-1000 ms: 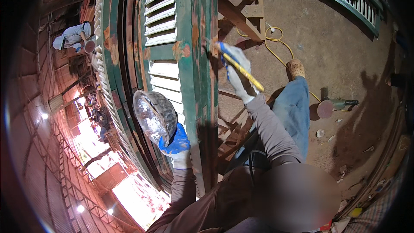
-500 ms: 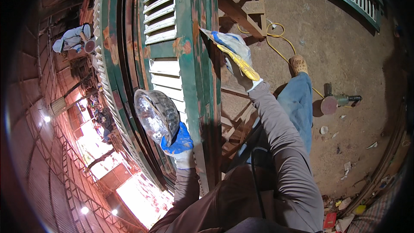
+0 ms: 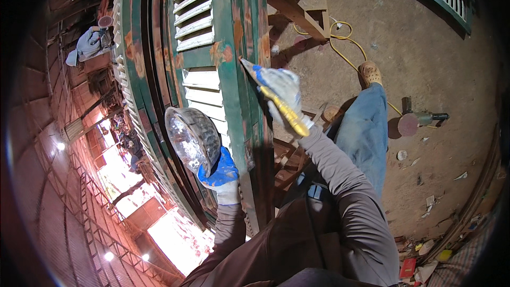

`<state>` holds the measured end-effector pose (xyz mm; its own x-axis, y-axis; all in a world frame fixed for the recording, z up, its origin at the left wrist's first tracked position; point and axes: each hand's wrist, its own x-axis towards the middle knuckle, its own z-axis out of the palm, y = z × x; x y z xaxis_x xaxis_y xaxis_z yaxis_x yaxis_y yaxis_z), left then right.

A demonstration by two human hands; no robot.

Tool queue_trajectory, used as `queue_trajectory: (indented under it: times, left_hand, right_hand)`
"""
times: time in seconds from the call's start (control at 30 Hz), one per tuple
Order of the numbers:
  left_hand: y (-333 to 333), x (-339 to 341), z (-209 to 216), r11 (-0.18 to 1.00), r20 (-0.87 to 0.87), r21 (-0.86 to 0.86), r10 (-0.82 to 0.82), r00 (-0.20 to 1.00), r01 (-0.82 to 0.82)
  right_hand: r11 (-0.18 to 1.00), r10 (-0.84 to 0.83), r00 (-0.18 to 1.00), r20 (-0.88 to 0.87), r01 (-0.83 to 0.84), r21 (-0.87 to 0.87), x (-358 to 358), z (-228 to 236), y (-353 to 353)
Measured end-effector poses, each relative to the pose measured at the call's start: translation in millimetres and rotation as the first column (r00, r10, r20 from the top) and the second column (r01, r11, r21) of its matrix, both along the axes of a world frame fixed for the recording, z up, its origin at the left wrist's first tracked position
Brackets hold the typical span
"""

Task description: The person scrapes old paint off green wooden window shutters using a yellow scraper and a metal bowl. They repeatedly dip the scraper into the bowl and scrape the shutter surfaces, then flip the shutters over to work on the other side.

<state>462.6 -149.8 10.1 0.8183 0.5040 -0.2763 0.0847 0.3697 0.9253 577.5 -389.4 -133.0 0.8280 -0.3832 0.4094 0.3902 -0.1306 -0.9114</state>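
My left hand (image 3: pixel 222 172), in a blue-palmed glove, grips the rim of a dark, scuffed bowl (image 3: pixel 208 134) smeared with white paste inside. The bowl is tilted over the white slats of a green wooden shutter (image 3: pixel 228 74). In my right hand (image 3: pixel 282 89), gloved in white with blue and yellow parts, is a thin flat blade that looks like a putty knife (image 3: pixel 251 70). Its tip meets the shutter's outer frame near brownish patches. The handle is hidden in the closed fingers.
Wooden trestles (image 3: pixel 303 18) stand beyond the shutter. On the floor lie a disc sander (image 3: pixel 417 122), a yellow cord (image 3: pixel 345 58) and scraps by the lower right. Another shutter (image 3: pixel 446 0) is at the far right. A person (image 3: pixel 91 45) works at the left.
My right hand has come nearer to me along the shutter's frame, with the blade still in it. My left hand and the bowl have hardly moved.
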Motion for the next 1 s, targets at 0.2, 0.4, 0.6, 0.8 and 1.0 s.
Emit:
queue_trajectory:
  times: [0.2, 0.4, 0.6, 0.8, 1.0]
  left_hand:
    - [-2, -1, 2, 0.997, -0.035, -0.043, 0.058, 0.998, -0.059]
    - [-9, 4, 2, 1.0, 0.015, -0.007, 0.016, 1.0, -0.016]
    - [-18, 2, 9, 0.977, 0.063, -0.195, -0.073, 0.995, 0.084]
    - [-1, -1, 1, 0.941, 0.106, -0.335, -0.002, 0.994, 0.038]
    - [7, -3, -5, 0.976, -0.06, -0.216, -0.003, 0.998, -0.01]
  right_hand:
    - [0.993, 0.089, 0.996, -0.03, -0.091, -0.071, -38, -7, 1]
    - [0.978, -0.046, 0.999, 0.002, 0.045, 0.203, 6, -15, -7]
    - [0.888, 0.242, 0.969, -0.052, -0.2, 0.414, -37, -1, 6]
    - [0.911, 0.199, 0.941, -0.273, -0.075, 0.405, -57, -2, 6]
    - [0.945, 0.037, 0.984, -0.175, 0.022, 0.328, -11, -15, 6]
